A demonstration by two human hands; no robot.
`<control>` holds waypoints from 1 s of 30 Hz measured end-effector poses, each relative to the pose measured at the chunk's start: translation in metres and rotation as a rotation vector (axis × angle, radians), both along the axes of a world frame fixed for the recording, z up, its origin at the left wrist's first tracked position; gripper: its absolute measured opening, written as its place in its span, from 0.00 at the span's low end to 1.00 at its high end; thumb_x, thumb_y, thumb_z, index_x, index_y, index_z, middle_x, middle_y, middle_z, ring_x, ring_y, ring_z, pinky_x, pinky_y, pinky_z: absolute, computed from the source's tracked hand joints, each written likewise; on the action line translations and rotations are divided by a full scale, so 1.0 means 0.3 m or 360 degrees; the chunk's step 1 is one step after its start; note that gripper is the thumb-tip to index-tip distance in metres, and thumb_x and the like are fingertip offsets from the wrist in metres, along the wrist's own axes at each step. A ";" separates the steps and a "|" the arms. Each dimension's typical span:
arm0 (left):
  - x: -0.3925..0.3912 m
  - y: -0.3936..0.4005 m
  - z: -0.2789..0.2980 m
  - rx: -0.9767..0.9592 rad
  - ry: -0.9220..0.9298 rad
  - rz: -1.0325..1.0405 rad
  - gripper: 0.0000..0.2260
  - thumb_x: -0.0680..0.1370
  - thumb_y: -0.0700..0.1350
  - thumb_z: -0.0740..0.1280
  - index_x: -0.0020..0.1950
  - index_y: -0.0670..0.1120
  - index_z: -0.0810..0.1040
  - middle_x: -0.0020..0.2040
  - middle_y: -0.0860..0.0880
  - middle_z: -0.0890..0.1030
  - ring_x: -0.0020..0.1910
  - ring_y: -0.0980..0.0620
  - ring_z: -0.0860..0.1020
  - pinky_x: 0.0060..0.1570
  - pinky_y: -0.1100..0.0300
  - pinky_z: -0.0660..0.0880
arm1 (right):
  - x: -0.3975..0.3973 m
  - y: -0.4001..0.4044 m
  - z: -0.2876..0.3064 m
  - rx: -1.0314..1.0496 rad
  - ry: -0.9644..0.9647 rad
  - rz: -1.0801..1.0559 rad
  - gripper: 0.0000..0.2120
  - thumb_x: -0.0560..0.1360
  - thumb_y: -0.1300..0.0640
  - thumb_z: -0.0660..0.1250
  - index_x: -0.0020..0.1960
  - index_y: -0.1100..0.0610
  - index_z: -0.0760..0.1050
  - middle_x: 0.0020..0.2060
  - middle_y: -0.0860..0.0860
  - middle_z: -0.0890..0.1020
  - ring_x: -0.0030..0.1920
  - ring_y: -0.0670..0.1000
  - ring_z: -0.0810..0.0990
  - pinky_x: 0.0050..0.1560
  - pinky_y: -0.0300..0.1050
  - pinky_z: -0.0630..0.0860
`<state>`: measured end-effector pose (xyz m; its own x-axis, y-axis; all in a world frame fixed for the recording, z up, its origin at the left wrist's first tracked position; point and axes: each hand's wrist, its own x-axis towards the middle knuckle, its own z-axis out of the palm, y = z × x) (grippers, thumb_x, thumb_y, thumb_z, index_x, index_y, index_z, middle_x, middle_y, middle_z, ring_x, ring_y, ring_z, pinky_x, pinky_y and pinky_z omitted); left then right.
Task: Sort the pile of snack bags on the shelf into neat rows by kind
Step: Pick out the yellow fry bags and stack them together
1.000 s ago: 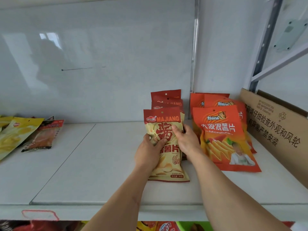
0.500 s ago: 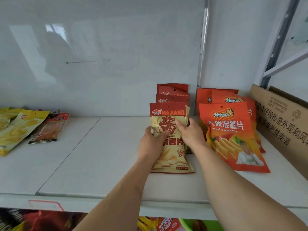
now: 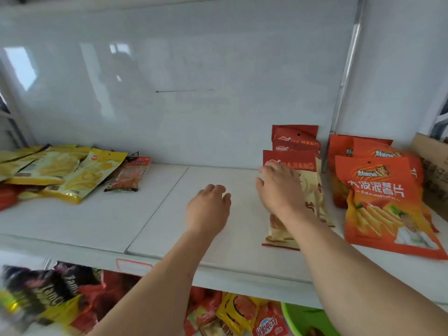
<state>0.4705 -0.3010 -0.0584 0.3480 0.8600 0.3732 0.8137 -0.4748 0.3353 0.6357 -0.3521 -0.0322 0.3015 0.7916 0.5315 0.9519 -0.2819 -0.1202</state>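
A row of red-and-cream MAJIANG chip bags (image 3: 294, 157) lies on the white shelf (image 3: 155, 214), right of centre. My right hand (image 3: 278, 187) hovers open over the front bag, fingers spread, holding nothing. My left hand (image 3: 208, 207) is open above the bare shelf, left of that row. To the right lies a row of orange chip bags (image 3: 383, 202). At the far left sits a loose pile of yellow snack bags (image 3: 60, 170) with a small orange-red packet (image 3: 129, 175) beside it.
A brown cardboard box (image 3: 431, 161) stands at the shelf's right end. A metal upright (image 3: 344, 76) runs up the white back wall. On the lower shelf lie mixed snack bags (image 3: 237, 311), dark bags (image 3: 48, 292) and a green basin (image 3: 305, 318).
Both hands have let go of the front MAJIANG bag, which now lies in its row. My left hand moved left and my right hand lifted off. The view swung left, showing the yellow pile.
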 end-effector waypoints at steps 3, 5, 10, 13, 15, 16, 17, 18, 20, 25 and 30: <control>-0.154 0.065 0.006 0.0174 0.0181 0.0008 0.16 0.84 0.53 0.56 0.66 0.51 0.77 0.62 0.52 0.79 0.60 0.49 0.77 0.53 0.54 0.74 | -0.154 0.066 -0.027 -0.0118 -0.0085 0.0144 0.16 0.83 0.50 0.56 0.66 0.54 0.74 0.65 0.50 0.76 0.66 0.54 0.72 0.65 0.51 0.64; -0.265 0.115 0.013 0.0221 0.0263 0.0035 0.15 0.84 0.53 0.56 0.64 0.50 0.77 0.61 0.51 0.79 0.59 0.48 0.77 0.52 0.53 0.73 | -0.260 0.119 -0.045 -0.0162 -0.0099 0.0208 0.15 0.82 0.51 0.56 0.65 0.54 0.74 0.64 0.50 0.77 0.65 0.55 0.73 0.64 0.50 0.65; -0.553 0.237 0.030 0.0277 0.0320 0.0081 0.15 0.84 0.52 0.56 0.62 0.49 0.78 0.59 0.49 0.79 0.60 0.46 0.77 0.49 0.53 0.73 | -0.546 0.268 -0.055 -0.0270 -0.0068 0.0330 0.16 0.83 0.51 0.55 0.66 0.52 0.73 0.66 0.50 0.75 0.66 0.54 0.72 0.64 0.48 0.65; -0.709 0.306 0.035 0.0292 0.0279 0.0074 0.15 0.84 0.51 0.56 0.63 0.49 0.78 0.63 0.51 0.79 0.63 0.47 0.76 0.52 0.53 0.74 | -0.708 0.352 -0.047 -0.0271 -0.0047 0.0353 0.15 0.82 0.53 0.54 0.65 0.52 0.74 0.64 0.50 0.77 0.65 0.55 0.73 0.62 0.49 0.66; -0.800 0.342 0.042 0.0281 0.0253 0.0069 0.16 0.83 0.51 0.57 0.67 0.49 0.77 0.66 0.51 0.78 0.64 0.47 0.76 0.52 0.53 0.74 | -0.806 0.403 -0.040 -0.0290 -0.0003 0.0354 0.15 0.83 0.54 0.54 0.64 0.53 0.75 0.63 0.51 0.77 0.64 0.55 0.74 0.61 0.50 0.67; -0.841 0.357 0.044 0.0273 0.0252 0.0076 0.16 0.84 0.51 0.57 0.68 0.50 0.76 0.66 0.51 0.78 0.64 0.47 0.76 0.52 0.53 0.73 | -0.849 0.426 -0.039 -0.0295 0.0026 0.0356 0.15 0.83 0.55 0.54 0.63 0.53 0.75 0.62 0.51 0.77 0.63 0.56 0.74 0.60 0.51 0.68; -0.880 0.374 0.045 0.0269 0.0257 0.0093 0.16 0.84 0.51 0.57 0.68 0.50 0.76 0.65 0.51 0.78 0.63 0.47 0.76 0.52 0.54 0.73 | -0.889 0.449 -0.037 -0.0291 0.0055 0.0359 0.14 0.83 0.56 0.54 0.62 0.54 0.75 0.61 0.52 0.78 0.61 0.56 0.75 0.59 0.51 0.69; -0.916 0.391 0.045 0.0264 0.0261 0.0113 0.15 0.84 0.51 0.56 0.67 0.50 0.76 0.64 0.51 0.78 0.62 0.47 0.76 0.50 0.54 0.72 | -0.925 0.472 -0.037 -0.0285 0.0095 0.0363 0.14 0.82 0.57 0.54 0.61 0.54 0.75 0.60 0.52 0.78 0.59 0.56 0.76 0.58 0.51 0.70; -0.983 0.433 0.044 0.0234 0.0237 0.0153 0.15 0.84 0.52 0.56 0.65 0.49 0.77 0.61 0.51 0.79 0.60 0.47 0.76 0.48 0.54 0.72 | -0.988 0.525 -0.040 -0.0285 0.0218 0.0388 0.14 0.82 0.57 0.54 0.60 0.54 0.76 0.58 0.53 0.79 0.57 0.57 0.77 0.55 0.51 0.73; -1.110 0.568 0.035 0.0066 -0.0036 0.0250 0.15 0.84 0.51 0.58 0.64 0.48 0.78 0.61 0.49 0.79 0.60 0.45 0.77 0.49 0.52 0.74 | -1.121 0.668 -0.042 -0.0251 0.0505 0.0493 0.12 0.82 0.54 0.56 0.53 0.55 0.77 0.50 0.52 0.79 0.49 0.56 0.78 0.42 0.48 0.73; -1.170 0.732 0.042 0.0003 -0.0204 0.0391 0.16 0.83 0.52 0.59 0.67 0.49 0.77 0.64 0.49 0.78 0.62 0.45 0.76 0.52 0.52 0.74 | -1.214 0.849 -0.064 -0.0212 0.0895 0.0502 0.11 0.79 0.50 0.59 0.44 0.56 0.71 0.37 0.50 0.76 0.43 0.55 0.77 0.40 0.44 0.66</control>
